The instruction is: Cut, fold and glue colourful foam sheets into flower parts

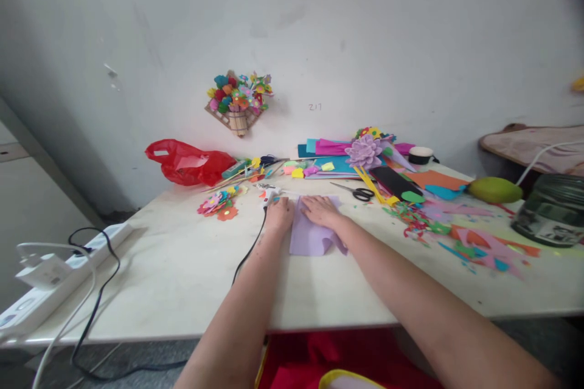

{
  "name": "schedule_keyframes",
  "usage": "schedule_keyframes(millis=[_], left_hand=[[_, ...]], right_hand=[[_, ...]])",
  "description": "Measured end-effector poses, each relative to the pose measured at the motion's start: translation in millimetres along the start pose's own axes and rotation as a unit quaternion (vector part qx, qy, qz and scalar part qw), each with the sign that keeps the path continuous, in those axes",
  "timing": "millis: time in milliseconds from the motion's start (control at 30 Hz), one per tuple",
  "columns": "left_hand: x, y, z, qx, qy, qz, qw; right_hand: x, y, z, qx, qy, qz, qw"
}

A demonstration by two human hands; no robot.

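A light purple craft sheet (pixel 308 241) lies on the table in front of me, its lower right corner bent up. My right hand (pixel 322 211) rests flat on the upper part of the sheet, fingers stretched out. At the sheet's left edge, my left hand (pixel 279 216) lies palm down, its fingers only partly showing. Just beyond the left hand is a white glue gun (pixel 272 194) with a black cord; I cannot make out any grip on it. Black-handled scissors (pixel 362 194) lie to the right, past the sheet.
Colourful foam flowers (pixel 218 203) and a red plastic bag (pixel 189 164) are on the left. Foam scraps (pixel 488 249), a green mango-like fruit (pixel 495 189) and a glass jar (pixel 552 213) occupy the right. A power strip (pixel 41 295) with cords runs along the left edge.
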State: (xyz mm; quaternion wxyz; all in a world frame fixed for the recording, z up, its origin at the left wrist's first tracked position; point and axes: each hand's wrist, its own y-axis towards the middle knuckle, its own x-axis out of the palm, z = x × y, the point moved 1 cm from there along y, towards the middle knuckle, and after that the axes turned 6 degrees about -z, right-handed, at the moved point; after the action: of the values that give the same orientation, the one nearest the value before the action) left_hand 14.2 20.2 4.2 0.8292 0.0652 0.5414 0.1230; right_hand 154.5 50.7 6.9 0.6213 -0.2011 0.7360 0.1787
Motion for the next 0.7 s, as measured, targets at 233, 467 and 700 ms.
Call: schedule_keyframes(millis=[233,467,700], left_hand=[[-1.5,0.3,1.8,0.005,0.008,-0.021,1.000],[-3.7,-2.7,1.0,0.013,-0.004,-0.046,0.999],[-5.3,-6.8,3.7,0.036,0.032,-0.068,0.996]], right_hand=[[-15.1,16.2,-3.5,0.003,-0.029,-0.003,1.000],[-16.9,39.3,-4.9,0.096,0.035,0.053,0.993],[-20.0,39.5,-3.5,0.187,0.110,0.038,0.976]])
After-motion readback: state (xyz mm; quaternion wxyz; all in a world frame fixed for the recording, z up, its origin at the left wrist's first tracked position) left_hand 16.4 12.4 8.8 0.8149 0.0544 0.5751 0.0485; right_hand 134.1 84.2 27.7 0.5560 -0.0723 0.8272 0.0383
